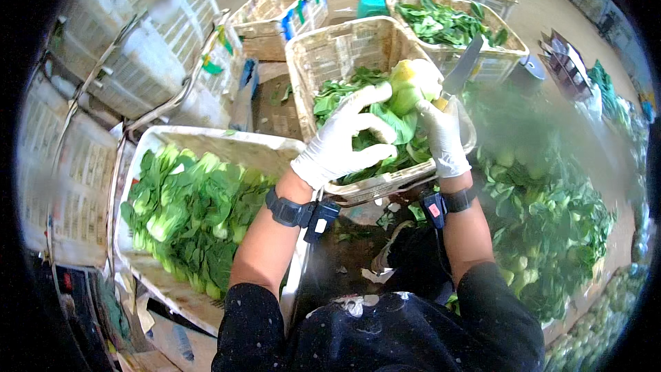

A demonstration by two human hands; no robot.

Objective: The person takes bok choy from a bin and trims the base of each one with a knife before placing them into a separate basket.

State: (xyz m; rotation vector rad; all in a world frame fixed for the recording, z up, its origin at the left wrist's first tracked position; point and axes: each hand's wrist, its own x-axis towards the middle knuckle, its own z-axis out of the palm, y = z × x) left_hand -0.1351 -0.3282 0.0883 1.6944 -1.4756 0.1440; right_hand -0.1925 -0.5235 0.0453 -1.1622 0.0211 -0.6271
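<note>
My left hand (346,137), in a white glove, is at the left of a head of bok choy (408,88), its fingers apart and curved around the leaves. My right hand (443,134), gloved too, is closed on the handle of a knife whose wide blade (463,64) points up and away; its thumb touches the bok choy's base. Whether the left fingers press on the plant cannot be told. Both hands are above a plastic crate (361,26) with loose green leaves (335,98) in it.
At the left, a white crate (155,137) holds rows of bok choy. A large pile of bok choy (547,206) lies at the right, partly blurred. Behind are a crate of leaves (444,26), another crate (263,31) and a teal tub (373,5). Tall crates (150,46) stand at the far left.
</note>
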